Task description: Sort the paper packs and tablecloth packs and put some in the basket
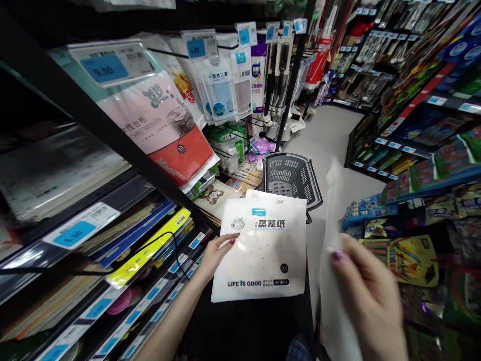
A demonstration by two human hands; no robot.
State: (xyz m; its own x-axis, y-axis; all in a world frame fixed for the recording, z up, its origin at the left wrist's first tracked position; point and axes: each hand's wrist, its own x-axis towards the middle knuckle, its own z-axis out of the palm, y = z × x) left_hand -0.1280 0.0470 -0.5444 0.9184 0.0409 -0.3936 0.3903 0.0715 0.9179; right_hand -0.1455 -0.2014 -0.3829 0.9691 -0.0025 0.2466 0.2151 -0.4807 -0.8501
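My left hand (221, 253) grips the left edge of a stack of white packets of steamer paper (263, 250), thumb on the front and the other fingers behind. The top packet faces me, printed with Chinese characters and "LIFE IS GOOD"; a second edge shows behind it. On the right, close to the camera, my right hand (370, 296) pinches a white plastic packet (332, 281), seen nearly edge-on and blurred. Its printing cannot be read. The two hands are apart, with the stack in the middle and the single packet to its right.
A grey shopping basket (287, 175) stands on the aisle floor (328, 130) beyond the packets. At left, a shelf rack holds a hanging tablecloth pack (165, 125), mask packs (220, 90) and price tags. Bagged snacks (406, 258) line the right shelves. More racks stand farther back.
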